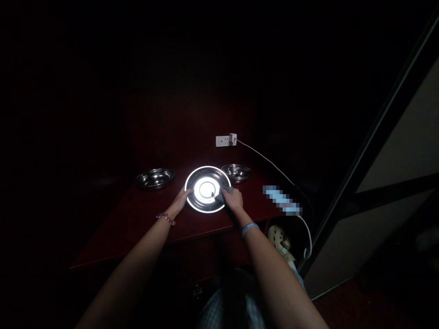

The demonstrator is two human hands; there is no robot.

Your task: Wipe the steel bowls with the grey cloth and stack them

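A shiny round metal plate is tilted up towards me above the table, with bright light glaring off its middle. My left hand grips its left rim, thumb on the inner face. At the right side of the plate, my right hand is closed on a small greyish cloth, which touches the inner surface. The fingers behind the plate are hidden.
On the dark red table stand metal bowls at the left and more metal bowls behind the plate. A white charger with a cable sits in the wall socket. A blurred-out phone-like object lies at the right, above a pale clog.
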